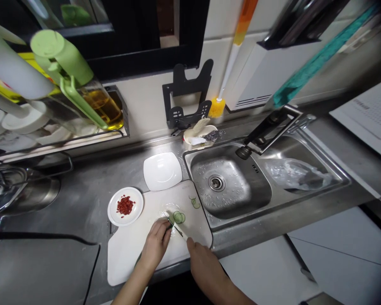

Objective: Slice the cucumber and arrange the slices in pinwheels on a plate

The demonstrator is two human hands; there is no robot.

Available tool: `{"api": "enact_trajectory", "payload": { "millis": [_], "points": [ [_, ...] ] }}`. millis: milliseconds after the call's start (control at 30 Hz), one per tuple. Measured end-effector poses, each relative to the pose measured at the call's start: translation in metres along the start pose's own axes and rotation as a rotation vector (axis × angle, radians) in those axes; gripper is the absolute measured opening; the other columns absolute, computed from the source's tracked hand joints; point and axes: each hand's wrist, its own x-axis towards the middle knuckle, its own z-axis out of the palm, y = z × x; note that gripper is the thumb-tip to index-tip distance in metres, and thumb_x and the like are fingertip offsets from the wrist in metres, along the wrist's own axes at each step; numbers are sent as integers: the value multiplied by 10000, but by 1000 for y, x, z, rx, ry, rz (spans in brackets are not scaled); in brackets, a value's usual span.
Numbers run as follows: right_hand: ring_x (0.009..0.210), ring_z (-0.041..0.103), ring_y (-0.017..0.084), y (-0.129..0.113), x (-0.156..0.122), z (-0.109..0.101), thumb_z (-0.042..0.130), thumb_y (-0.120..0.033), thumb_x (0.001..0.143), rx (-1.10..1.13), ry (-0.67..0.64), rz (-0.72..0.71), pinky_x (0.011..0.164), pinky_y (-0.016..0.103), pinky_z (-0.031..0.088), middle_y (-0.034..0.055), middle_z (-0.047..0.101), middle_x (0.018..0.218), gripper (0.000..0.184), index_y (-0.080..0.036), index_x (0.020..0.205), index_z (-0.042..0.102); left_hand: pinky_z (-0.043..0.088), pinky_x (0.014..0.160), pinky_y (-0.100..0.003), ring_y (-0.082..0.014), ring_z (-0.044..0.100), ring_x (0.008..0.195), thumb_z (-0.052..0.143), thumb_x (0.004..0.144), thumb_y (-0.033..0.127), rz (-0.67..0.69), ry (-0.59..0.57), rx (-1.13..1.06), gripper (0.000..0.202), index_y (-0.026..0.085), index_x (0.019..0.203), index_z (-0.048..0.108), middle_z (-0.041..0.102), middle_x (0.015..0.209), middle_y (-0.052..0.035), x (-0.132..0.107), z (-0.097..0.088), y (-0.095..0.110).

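My left hand (156,245) is closed over a cucumber (138,259) on the white cutting board (122,256); most of the cucumber is hidden beneath the fingers and palm. In my right hand (205,263) is a knife (175,227), its blade angled up and left against the cucumber's end at my left fingertips. Just right of the blade, several thin round cucumber slices (178,217) overlap. A few thin green peel-like strips (194,202) lie near the board's upper right corner. The knife's handle is mostly covered by my right hand.
Behind the board sit an empty white square plate (162,171) and a round plate (111,208) of chopped red pieces (125,206). A steel sink (241,197) with a black faucet (260,131) adjoins on the right. An oil bottle (103,108) stands on the left shelf.
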Motion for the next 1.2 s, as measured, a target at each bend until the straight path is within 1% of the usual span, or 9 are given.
{"api": "enact_trajectory", "payload": {
  "millis": [267, 433, 567, 700, 867, 1033, 1200],
  "points": [
    [894, 647, 203, -3, -1, -8, 287, 27, 841, 0, -46, 9, 722, 232, 475, 135, 669, 995, 511, -129, 1290, 475, 527, 869, -371, -187, 599, 984, 480, 869, 188, -13, -12, 6, 170, 188, 1004, 583, 636, 996, -75, 1, -1, 2],
    [886, 646, 203, -4, 1, -14, 275, 30, 837, 21, -73, -1, 732, 233, 472, 131, 671, 980, 505, -134, 1263, 491, 523, 879, -393, -194, 598, 989, 470, 875, 189, -2, -8, 1, 172, 190, 1009, 577, 633, 995, -76, 1, -1, 2],
    [872, 646, 210, -4, 3, -14, 259, 25, 832, 66, -61, 14, 726, 241, 471, 124, 673, 941, 487, -142, 1203, 527, 531, 871, -382, -188, 604, 985, 468, 873, 185, -7, -8, 12, 169, 190, 997, 583, 637, 995, -73, 2, -1, 2],
    [870, 647, 224, -5, 7, -12, 248, 22, 831, 96, -50, 8, 731, 270, 477, 132, 671, 930, 481, -132, 1191, 528, 529, 882, -377, -189, 605, 994, 481, 864, 188, -8, 1, 28, 169, 187, 992, 592, 646, 997, -72, 3, -2, 4],
    [887, 648, 227, -6, 11, -15, 225, 25, 836, 75, -105, 7, 721, 274, 485, 131, 674, 952, 501, -133, 1214, 515, 525, 889, -374, -184, 601, 999, 475, 867, 182, -12, -11, 23, 173, 188, 995, 591, 644, 1003, -70, 3, -3, 4],
    [872, 657, 231, -8, 17, -16, 232, 25, 839, 100, -82, 5, 710, 290, 494, 135, 677, 927, 471, -132, 1154, 545, 520, 895, -379, -185, 600, 998, 466, 872, 178, -12, -15, 17, 185, 187, 1011, 587, 644, 1004, -73, 3, -2, 4],
    [859, 659, 205, -10, 27, -7, 257, 25, 829, 135, -2, -6, 704, 259, 483, 125, 677, 901, 438, -128, 1114, 552, 529, 875, -386, -190, 607, 981, 459, 876, 185, -13, -10, 12, 195, 193, 1026, 584, 647, 1000, -75, 3, -1, 4]
  ]
}}
